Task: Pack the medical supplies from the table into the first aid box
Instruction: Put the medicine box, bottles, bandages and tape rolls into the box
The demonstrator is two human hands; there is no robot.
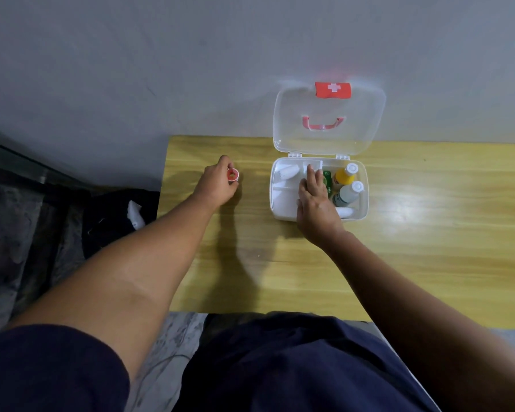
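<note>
Left hand (217, 185) around small red jar (232, 175), beside open first aid box (283, 214).

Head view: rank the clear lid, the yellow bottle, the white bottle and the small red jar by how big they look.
1. clear lid, by far the largest.
2-3. white bottle and yellow bottle: too alike to rank.
4. small red jar, partly covered by the left hand.
</note>
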